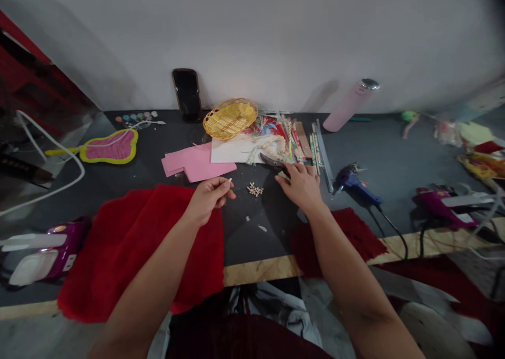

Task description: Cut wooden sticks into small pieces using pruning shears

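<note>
Charcoal-grey worktop [244, 243] fills the view under both forearms, with a white wall [252, 32] behind it. Ahead of the right hand [300, 186] and off to its right sits a blue hot glue gun [355, 182], while a sheet of white paper [232, 151] lies ahead and to its left, and a woven yellow basket [230, 118] stands farther back. Below the left hand [207, 198] spreads a red fleecy cloth [138, 253], and pink card [197, 163] lies just ahead of that hand. The left thumb and forefinger close in a tight pinch on a short white stick [229, 180], held near one end, a close hold that keeps the piece steady. The right hand's fingers wrap over dark snips [271, 160], their blades reaching past the fingers toward the paper. Between the two grips, a small heap of pale beads [254, 189] rests on the worktop.
</note>
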`<state>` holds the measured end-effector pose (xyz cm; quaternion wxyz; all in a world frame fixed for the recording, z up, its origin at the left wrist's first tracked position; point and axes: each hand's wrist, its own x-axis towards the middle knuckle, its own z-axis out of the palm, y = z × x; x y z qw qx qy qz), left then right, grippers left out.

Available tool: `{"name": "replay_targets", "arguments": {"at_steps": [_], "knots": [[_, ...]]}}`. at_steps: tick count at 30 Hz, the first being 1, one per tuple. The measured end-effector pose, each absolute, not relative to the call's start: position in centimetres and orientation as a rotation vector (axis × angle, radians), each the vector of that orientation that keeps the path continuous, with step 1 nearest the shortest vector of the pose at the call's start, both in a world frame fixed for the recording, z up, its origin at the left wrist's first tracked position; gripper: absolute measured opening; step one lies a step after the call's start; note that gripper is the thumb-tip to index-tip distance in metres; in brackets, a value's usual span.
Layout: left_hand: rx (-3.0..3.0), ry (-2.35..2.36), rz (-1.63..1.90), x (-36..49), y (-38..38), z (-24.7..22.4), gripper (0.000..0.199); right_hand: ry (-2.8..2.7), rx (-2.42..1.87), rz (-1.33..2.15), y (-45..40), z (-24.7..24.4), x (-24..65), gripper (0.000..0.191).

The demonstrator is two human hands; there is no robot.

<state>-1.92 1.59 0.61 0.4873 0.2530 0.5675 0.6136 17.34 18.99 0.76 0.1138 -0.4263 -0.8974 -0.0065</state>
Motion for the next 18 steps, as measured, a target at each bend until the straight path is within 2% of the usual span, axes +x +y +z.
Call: {"name": "replay_targets", "arguments": {"at_steps": [6,12,18], "knots": [[0.594,1.381,1.518,-2.0,1.6,0.4,0.027,-2.825,-0.809,0.110,20.9,4.2,10.6,0.035],[0.556,1.391,1.490,-2.0,1.6,0.7,0.027,-2.880,-1.065,0.147,25.3,3.0,2.8,0.034],[0.553,1.377,1.509,-2.0,1.7,1.3,0.031,-2.878,-1.230,0.154,27.6,1.1,-0.1,0.033]]}}
